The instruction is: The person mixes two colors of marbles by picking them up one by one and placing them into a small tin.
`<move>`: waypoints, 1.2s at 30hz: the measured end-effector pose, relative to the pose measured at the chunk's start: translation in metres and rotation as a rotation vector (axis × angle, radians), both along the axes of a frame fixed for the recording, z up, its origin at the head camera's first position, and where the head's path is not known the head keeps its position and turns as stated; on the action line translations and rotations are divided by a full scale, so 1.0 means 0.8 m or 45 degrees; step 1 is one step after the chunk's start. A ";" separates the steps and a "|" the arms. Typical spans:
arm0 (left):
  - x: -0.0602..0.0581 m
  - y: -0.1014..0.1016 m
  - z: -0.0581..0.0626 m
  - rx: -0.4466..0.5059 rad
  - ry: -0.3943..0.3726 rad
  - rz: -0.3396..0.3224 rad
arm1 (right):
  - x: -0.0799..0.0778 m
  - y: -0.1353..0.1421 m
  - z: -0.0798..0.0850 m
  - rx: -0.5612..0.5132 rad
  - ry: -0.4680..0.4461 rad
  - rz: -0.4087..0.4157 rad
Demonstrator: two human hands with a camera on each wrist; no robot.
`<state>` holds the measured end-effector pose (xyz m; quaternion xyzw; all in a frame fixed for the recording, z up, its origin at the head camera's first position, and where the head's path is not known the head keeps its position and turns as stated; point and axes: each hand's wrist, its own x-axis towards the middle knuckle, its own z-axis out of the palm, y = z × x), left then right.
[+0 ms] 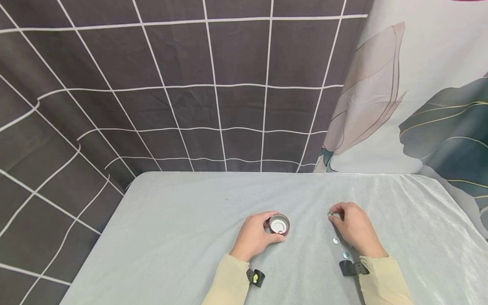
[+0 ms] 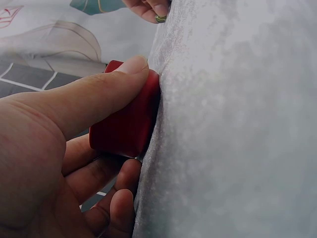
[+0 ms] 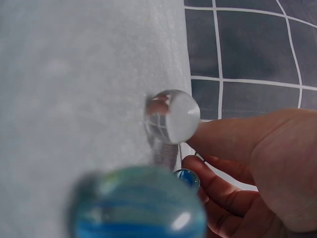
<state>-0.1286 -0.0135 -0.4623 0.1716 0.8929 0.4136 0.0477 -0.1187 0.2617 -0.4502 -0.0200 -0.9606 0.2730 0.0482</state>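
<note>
My left hand [image 1: 253,233] grips a small round red tin [image 2: 126,119] between thumb and fingers, down on the cloth. From above, the tin is open at the top with a silvery inside, where a small round shape shows near the bottom edge. Off to the right, my right hand [image 1: 354,224] pinches a glass marble [image 1: 330,214] with greenish and blue streaks between thumb and fingertips, low over the cloth. A clear marble [image 3: 173,117] lies beside this hand, and a blue-streaked marble [image 3: 138,203] sits nearer the wrist.
Pale grey velvety cloth [image 1: 160,237] covers the table. Behind and to the left hangs a dark curtain [image 1: 240,106] with a white grid. A white curtain [image 1: 381,140] with a leaf pattern hangs at the back right.
</note>
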 end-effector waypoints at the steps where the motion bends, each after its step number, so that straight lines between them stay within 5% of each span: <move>1: 0.000 0.000 0.000 0.000 0.001 0.000 | 0.000 0.000 0.000 0.000 0.001 -0.002; 20: 0.000 -0.001 0.001 -0.005 0.007 0.000 | 0.000 -0.005 0.006 -0.045 0.012 -0.021; 36: 0.000 0.000 0.000 -0.002 0.005 0.002 | 0.003 -0.011 0.018 -0.078 0.129 -0.008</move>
